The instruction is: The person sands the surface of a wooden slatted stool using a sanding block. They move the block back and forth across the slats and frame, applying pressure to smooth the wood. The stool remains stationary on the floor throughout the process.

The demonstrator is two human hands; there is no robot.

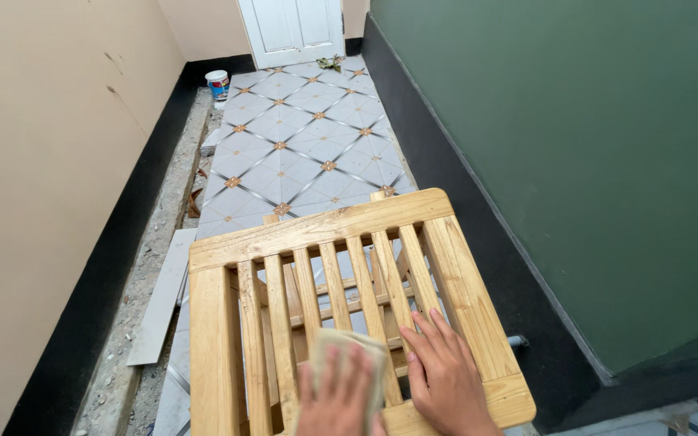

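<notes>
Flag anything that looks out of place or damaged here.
Nothing odd on the slatted wooden frame. Around it: a loose tile lies on the rubble strip along the left wall, leaf litter sits near the door, and a paint tub stands on the floor.

Both hands lay low in the view, palms down, side by side and nearly touching. The left hand (pixel 337 400) pressed flat with fingers together, pointing forward. The right hand (pixel 444 378) rested flat, fingers spread slightly and angled up-left, wrist cut off at the frame's bottom edge.
</notes>
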